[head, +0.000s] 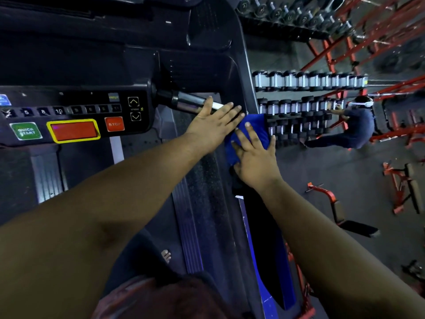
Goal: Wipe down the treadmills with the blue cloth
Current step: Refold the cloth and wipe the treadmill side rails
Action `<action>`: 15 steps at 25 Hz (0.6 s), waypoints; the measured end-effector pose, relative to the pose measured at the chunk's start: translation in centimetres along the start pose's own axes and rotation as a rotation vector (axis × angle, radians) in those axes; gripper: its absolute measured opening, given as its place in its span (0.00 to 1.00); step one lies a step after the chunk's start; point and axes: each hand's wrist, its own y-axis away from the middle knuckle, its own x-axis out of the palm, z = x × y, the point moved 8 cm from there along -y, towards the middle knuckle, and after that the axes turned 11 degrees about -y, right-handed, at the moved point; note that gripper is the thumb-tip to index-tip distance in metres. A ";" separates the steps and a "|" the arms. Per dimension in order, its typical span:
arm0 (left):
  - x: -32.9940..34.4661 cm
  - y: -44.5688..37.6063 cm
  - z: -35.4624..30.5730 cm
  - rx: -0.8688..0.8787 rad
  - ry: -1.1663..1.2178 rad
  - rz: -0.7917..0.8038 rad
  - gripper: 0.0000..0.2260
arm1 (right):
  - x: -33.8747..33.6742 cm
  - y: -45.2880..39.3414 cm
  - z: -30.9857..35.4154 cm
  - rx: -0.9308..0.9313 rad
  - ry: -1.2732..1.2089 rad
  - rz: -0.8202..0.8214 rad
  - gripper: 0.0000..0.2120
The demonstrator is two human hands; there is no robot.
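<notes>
We stand on the treadmill (202,203), its side rail (239,72) running away from us along the right edge. On that rail lies the cloth (255,127). Our right hand (255,162) presses it flat, fingers spread; it is the nearer one. Our left hand (213,127) rests open just beside it, touching the handlebar (188,102). We judge the rail ahead gives room to wipe; right of it is a drop to the floor.

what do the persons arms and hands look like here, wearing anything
Both forearms are bare as far as the picture shows: no sleeves, gloves, watch or bands. The left hand and right hand carry no rings that can be seen. Dark smudges mark the backs of the fingers and knuckles on both. Fingernails are short and plain.
</notes>
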 end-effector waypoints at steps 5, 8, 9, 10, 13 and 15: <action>-0.5 0.3 0.0 0.012 -0.028 0.003 0.35 | 4.7 10.0 1.0 -0.100 0.057 0.105 0.30; -0.8 0.2 0.1 0.002 -0.004 0.007 0.37 | 4.3 8.5 1.4 -0.169 0.211 0.165 0.30; -0.8 0.2 -0.1 -0.003 -0.008 0.006 0.37 | 3.5 6.5 1.7 -0.162 0.260 0.157 0.30; -0.6 0.2 -0.2 -0.007 -0.012 0.001 0.37 | 2.9 4.5 1.8 -0.146 0.309 0.145 0.30; -0.5 0.6 -0.4 -0.019 -0.020 -0.038 0.38 | 3.4 3.3 1.6 -0.057 0.284 0.125 0.29; -0.8 1.1 -1.1 -0.011 -0.015 -0.039 0.39 | 4.9 8.1 2.2 -0.087 0.226 0.138 0.26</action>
